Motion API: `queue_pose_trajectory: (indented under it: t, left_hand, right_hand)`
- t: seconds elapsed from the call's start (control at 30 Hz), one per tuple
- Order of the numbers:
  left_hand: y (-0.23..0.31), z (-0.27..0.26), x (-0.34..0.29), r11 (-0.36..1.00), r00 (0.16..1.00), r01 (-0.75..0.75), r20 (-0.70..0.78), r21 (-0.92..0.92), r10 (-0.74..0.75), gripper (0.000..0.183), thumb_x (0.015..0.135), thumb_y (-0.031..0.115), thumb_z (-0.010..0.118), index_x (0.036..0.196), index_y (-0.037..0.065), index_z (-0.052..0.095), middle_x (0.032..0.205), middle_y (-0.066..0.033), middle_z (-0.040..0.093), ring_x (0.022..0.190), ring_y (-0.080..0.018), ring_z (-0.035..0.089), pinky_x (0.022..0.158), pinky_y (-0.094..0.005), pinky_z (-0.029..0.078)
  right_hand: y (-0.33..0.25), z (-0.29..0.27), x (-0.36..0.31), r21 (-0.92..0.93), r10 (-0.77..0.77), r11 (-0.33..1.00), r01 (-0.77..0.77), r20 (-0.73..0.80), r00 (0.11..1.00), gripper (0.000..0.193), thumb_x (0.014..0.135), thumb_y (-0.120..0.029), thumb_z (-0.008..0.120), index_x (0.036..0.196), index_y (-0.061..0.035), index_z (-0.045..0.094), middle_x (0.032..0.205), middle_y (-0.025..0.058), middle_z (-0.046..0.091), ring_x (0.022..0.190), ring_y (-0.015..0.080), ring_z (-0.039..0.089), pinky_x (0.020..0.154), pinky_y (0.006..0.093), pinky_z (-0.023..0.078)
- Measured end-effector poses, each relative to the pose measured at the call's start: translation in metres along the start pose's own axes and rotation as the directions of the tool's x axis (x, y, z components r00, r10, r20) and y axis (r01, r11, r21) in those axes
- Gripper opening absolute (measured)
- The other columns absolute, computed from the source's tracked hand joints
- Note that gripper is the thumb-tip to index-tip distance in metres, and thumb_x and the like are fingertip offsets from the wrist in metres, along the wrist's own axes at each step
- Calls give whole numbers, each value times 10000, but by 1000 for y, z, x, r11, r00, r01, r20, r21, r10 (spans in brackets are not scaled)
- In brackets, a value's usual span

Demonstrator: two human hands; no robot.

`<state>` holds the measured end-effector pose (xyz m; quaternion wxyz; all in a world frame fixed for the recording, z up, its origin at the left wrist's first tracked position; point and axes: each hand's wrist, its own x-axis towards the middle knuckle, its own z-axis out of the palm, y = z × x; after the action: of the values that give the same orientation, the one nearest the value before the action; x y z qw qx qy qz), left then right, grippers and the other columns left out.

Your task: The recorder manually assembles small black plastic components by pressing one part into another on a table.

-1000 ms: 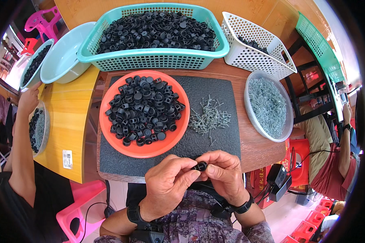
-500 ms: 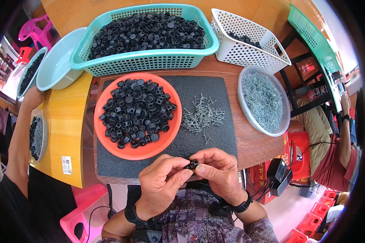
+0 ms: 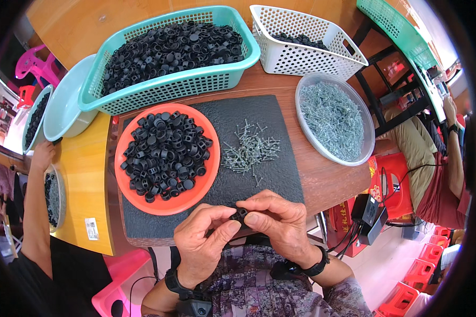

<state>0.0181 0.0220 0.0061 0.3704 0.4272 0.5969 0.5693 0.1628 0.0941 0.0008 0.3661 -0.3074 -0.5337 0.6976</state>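
Between my two hands is a small black plastic part (image 3: 239,215) with holes in it, held over the near edge of the dark mat (image 3: 206,203). My left hand (image 3: 203,238) pinches it from the left with thumb and forefinger. From the right, my right hand (image 3: 280,224) grips the same part between thumb and forefinger; the fingertips partly cover it. Just beyond, an orange plate (image 3: 122,185) bears a heap of similar black parts (image 3: 166,150). Beside it on the mat lies a loose pile of screws (image 3: 251,149).
Behind stand a teal basket (image 3: 169,91) of black parts and a white basket (image 3: 301,62) with some more. A clear round tub (image 3: 373,138) of screws is at the right. At left, another person's arm (image 3: 37,206) reaches over a yellow table (image 3: 84,174) toward a pale green basin (image 3: 63,113).
The view has shifted a little, so the table things sit slightly further left. Both hands still pinch the black part, which has turned somewhat. The other person's hand at left has moved nearer.
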Motion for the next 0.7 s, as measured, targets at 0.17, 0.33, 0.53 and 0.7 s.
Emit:
queue_pose_trajectory:
  t: [0.17, 0.33, 0.53, 0.7]
  left_hand:
    - [0, 3, 0, 999, 1000, -5, -13, -36, 4, 176, 784, 61, 705, 932, -14, 645, 802, -51, 603, 692, -90, 591, 599, -212, 468]
    - [2, 3, 0, 1000, 1000, -9, 5, -25, 9, 182, 784, 45, 704, 939, -24, 638, 813, -37, 585, 703, -77, 562, 611, -198, 451]
    - [4, 6, 1, 999, 1000, -5, -1, -53, 5, 173, 777, 48, 709, 928, -13, 648, 800, -43, 599, 684, -82, 586, 590, -202, 460]
    - [7, 5, 0, 999, 1000, -2, 8, -39, 2, 169, 780, 42, 705, 927, -18, 645, 807, -45, 605, 679, -92, 604, 585, -205, 472]
  right_hand:
    - [2, 0, -3, 135, 50, 990, -48, -11, 999, 232, 829, -15, 645, 1059, 14, 631, 910, 32, 602, 811, 68, 556, 698, 188, 462]
    - [1, -3, -3, 128, 27, 991, -25, -18, 999, 226, 834, -2, 635, 1060, 16, 627, 881, 24, 597, 781, 56, 556, 662, 183, 468]
    - [2, -6, -5, 106, 27, 994, -26, -5, 1000, 185, 849, -9, 617, 1030, 14, 647, 876, 29, 613, 742, 48, 548, 611, 175, 448]
    - [3, -7, -6, 224, 132, 966, -129, 0, 991, 191, 851, -33, 621, 1037, 9, 637, 840, 45, 638, 702, 55, 540, 609, 187, 449]
